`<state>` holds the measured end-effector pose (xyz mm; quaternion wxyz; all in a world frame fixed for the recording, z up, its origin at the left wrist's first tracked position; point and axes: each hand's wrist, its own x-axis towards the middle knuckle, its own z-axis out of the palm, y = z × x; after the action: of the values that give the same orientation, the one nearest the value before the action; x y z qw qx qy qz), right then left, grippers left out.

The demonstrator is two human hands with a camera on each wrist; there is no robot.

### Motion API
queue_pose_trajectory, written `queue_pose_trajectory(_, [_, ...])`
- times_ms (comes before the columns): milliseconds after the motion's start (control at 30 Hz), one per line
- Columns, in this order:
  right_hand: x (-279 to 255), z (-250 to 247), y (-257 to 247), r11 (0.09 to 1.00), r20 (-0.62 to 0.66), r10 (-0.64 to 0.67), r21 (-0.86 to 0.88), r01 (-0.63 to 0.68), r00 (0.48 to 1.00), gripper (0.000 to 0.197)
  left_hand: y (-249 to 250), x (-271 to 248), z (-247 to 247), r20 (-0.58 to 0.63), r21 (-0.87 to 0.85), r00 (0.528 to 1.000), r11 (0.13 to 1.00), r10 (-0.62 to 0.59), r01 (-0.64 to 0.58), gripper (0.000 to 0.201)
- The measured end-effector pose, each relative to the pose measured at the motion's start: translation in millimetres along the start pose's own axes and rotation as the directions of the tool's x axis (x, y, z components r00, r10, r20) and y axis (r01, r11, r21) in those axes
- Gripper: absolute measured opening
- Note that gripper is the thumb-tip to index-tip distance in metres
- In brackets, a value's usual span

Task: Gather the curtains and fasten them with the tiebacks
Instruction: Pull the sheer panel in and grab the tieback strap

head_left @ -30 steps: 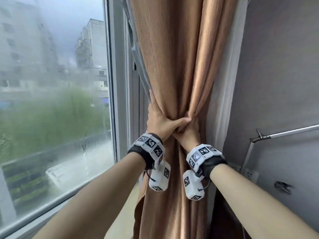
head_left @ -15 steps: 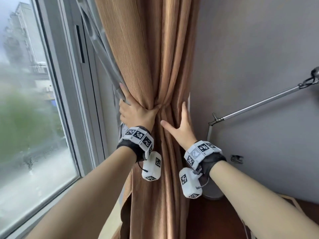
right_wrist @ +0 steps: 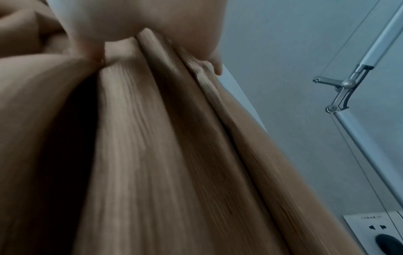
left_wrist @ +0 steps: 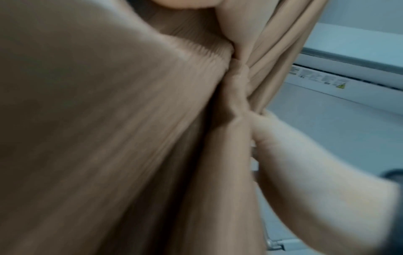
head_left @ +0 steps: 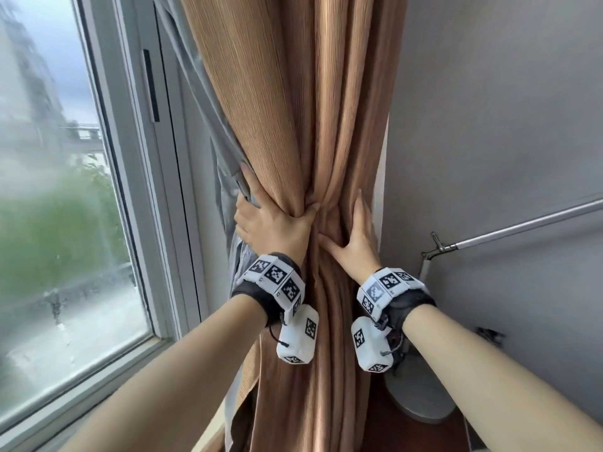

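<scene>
The brown ribbed curtain (head_left: 293,109) hangs bunched into one thick bundle between the window and the wall. My left hand (head_left: 274,223) grips the bundle from the left at its narrowest point, thumb across the front and fingers behind. My right hand (head_left: 352,236) lies flat on the bundle's right side, fingers straight up and thumb pressing left into the folds. The left wrist view shows the pinched curtain (left_wrist: 109,138) with the right hand (left_wrist: 294,155) against it. The right wrist view shows the curtain (right_wrist: 163,155) falling below my palm. I cannot make out a tieback.
A grey lining (head_left: 225,177) hangs behind the curtain by the window frame (head_left: 137,190). A grey wall (head_left: 505,125) stands close on the right. A metal lamp arm (head_left: 509,230) and its round base (head_left: 421,396) are near my right wrist. A wall socket (right_wrist: 377,229) sits low.
My right hand let go of the bundle under my left thumb, opened, and now presses flat on the curtain's right side. The left hand kept its grip. The view turned right.
</scene>
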<state>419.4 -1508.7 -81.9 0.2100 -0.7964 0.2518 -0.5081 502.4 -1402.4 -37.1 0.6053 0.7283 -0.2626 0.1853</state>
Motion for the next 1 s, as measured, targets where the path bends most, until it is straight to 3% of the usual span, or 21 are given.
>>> queue_pose_trajectory(133, [8.1, -8.5, 19.6, 1.000, -0.061, -0.027, 0.001, 0.027, 0.998, 0.114, 17.0, -18.5, 17.3, 0.002, 0.018, 0.998, 0.998, 0.056, -0.056, 0.118])
queue_pose_trajectory(233, [16.3, -19.4, 34.1, 0.998, -0.114, 0.067, 0.021, -0.065, 0.991, 0.117, 26.9, -19.7, 34.3, 0.034, 0.018, 0.996, 0.996, 0.081, -0.082, 0.117])
queue_pose_trajectory(433, [38.3, -32.2, 62.1, 0.963, -0.002, 0.118, 0.245, -0.114, 0.993, 0.124, 35.6, -8.5, 63.0, 0.109, -0.043, 0.987, 0.993, 0.115, -0.111, 0.119])
queue_pose_trajectory(567, [47.4, -30.7, 77.7, 0.917, -0.019, 0.115, 0.387, -0.098, 0.993, 0.122, 37.3, 2.0, 86.7, 0.157, -0.078, 0.981, 0.992, 0.115, -0.104, 0.117])
queue_pose_trajectory(667, [55.7, -28.1, 88.3, 0.912, -0.006, 0.131, 0.393, -0.118, 0.991, 0.122, 37.8, 6.2, 101.4, 0.186, -0.090, 0.977, 0.992, 0.109, -0.094, 0.116])
queue_pose_trajectory(733, [59.8, -24.7, 90.4, 0.935, 0.032, 0.132, 0.328, -0.135, 0.991, 0.108, 35.9, 7.7, 106.2, 0.191, -0.103, 0.976, 0.991, 0.105, -0.087, 0.117])
queue_pose_trajectory(900, [55.4, 0.5, 76.2, 0.978, 0.125, 0.065, 0.190, -0.089, 0.990, 0.053, 28.5, 6.3, 106.1, 0.196, -0.179, 0.976, 0.982, 0.091, -0.055, 0.130])
queue_pose_trajectory(1000, [52.5, 7.3, 62.7, 0.979, 0.175, 0.022, 0.197, -0.057, 0.984, 0.043, 25.8, 7.8, 101.9, 0.186, -0.141, 0.980, 0.989, 0.069, -0.043, 0.131])
